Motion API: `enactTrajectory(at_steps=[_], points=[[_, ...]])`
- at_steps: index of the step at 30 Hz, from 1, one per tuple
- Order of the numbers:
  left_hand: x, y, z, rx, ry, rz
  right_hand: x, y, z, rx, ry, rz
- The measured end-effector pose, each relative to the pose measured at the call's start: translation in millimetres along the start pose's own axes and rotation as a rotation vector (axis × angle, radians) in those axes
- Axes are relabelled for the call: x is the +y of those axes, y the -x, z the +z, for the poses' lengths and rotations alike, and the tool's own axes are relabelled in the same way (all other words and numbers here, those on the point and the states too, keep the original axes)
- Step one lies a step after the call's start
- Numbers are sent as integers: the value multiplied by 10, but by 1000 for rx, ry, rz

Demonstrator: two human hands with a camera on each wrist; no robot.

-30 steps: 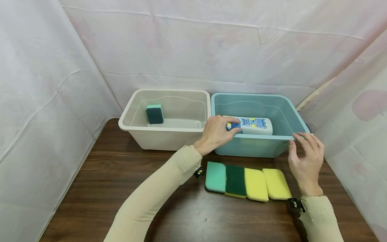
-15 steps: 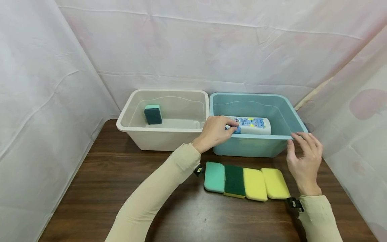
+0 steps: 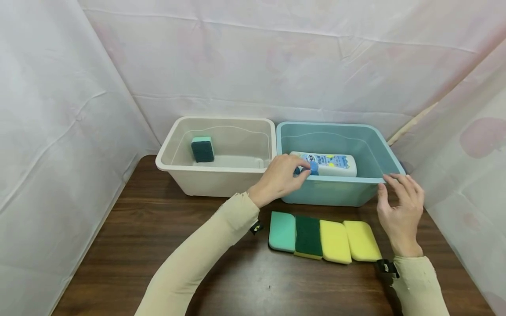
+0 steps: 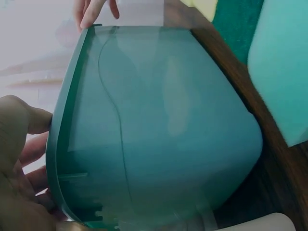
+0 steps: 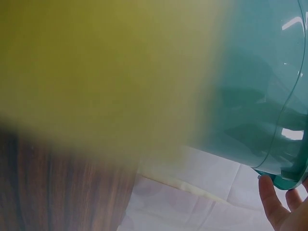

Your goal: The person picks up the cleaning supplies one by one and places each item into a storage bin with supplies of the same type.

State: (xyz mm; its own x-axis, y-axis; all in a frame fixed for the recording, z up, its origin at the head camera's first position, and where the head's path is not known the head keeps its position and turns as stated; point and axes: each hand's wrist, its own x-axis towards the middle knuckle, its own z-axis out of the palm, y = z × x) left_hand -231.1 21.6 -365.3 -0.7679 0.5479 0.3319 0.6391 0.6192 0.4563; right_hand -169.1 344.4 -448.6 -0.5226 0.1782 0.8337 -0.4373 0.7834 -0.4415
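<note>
A white bottle with a blue cap and a blue-and-yellow label lies on its side in the light blue bin. My left hand reaches over that bin's front rim at the left, its thumb and fingertips beside the cap. In the left wrist view the left hand has loosely bent fingers beyond the rim. My right hand touches the bin's front right corner with its fingertips, thumb apart in front. The right wrist view shows only some fingers at the rim.
To the left stands a beige bin with a green sponge upright inside. In front of the blue bin lie a mint sponge, a dark green scouring sponge and two yellow sponges. Pale curtains surround the wooden table.
My left hand has drawn slightly back from the bottle's cap, and more of the cap shows. The right hand stays at the bin's corner.
</note>
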Motion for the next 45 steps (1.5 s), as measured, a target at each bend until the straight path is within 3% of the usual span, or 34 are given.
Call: enactTrajectory(at_steps=[9,16,27,37,45], points=[[-74,229,34,89,68,24,15,28,9,-19,7,-6],[-149,366,26,197,65,73,31,17,36,-18,-1,-3],[-216,640,-29,312,91,112,12,5,43,-12,-11,-6],[-231,856,-80,371,64,131,26,5,47,-11,-8,-4],[-295,1000,-77,360,69,95,37,15,39,-7,-12,2]])
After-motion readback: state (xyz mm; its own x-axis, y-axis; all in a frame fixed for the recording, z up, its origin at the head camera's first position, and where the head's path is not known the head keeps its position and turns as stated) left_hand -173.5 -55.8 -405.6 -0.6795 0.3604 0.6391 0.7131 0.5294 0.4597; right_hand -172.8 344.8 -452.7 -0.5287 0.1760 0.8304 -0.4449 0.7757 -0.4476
